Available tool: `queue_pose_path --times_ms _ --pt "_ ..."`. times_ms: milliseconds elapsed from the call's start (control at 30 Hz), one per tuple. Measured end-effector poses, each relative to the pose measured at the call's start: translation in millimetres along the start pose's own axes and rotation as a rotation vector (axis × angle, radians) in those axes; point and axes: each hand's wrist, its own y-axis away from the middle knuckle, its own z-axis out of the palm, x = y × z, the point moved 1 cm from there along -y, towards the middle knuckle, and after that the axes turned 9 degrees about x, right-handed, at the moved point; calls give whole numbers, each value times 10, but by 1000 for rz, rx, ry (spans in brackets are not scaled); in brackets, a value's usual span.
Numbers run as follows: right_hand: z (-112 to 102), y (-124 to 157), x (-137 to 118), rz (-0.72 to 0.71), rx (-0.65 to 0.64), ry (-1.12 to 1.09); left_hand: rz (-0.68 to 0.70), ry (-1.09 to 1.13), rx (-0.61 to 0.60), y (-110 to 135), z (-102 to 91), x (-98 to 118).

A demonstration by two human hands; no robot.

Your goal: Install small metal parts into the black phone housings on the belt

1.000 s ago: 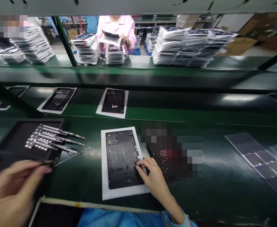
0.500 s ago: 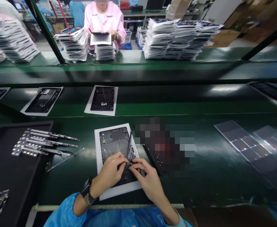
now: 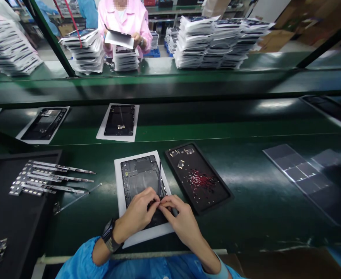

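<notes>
The shell (image 3: pixel 138 178) lies near centre on white paper (image 3: pixel 150 235). The left hand (image 3: pixel 141 207) has come across to meet the right hand (image 3: pixel 182 215) over it; both seem busy together, fingertips pinched, on what I can't tell.

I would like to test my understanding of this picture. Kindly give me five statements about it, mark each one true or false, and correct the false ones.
1. The left hand and the right hand are close together over the open tablet. True.
2. The watch is on the right wrist. False: the watch is on the left wrist.
3. Red bits lie in the small tray, to the right of the open tablet. True.
4. The clear sheets lie to the left of the open tablet. False: the clear sheets lie to the right, beyond the small tray.
5. The open tablet rests on white paper. True.
</notes>
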Motion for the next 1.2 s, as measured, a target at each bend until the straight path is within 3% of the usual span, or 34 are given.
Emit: queue_pose_path --times_ms 433,633,867,1200 --pt "-100 -73 -53 20 -15 25 -19 85 8 9 2 -13" --pt "-96 -88 -59 59 -17 -22 -248 246 50 6 -5 -77" --pt "-113 -72 -63 65 -24 -17 -491 546 1 -37 -5 -81" --pt "-89 -2 -67 -134 54 121 -616 652 28 -47 31 -113"
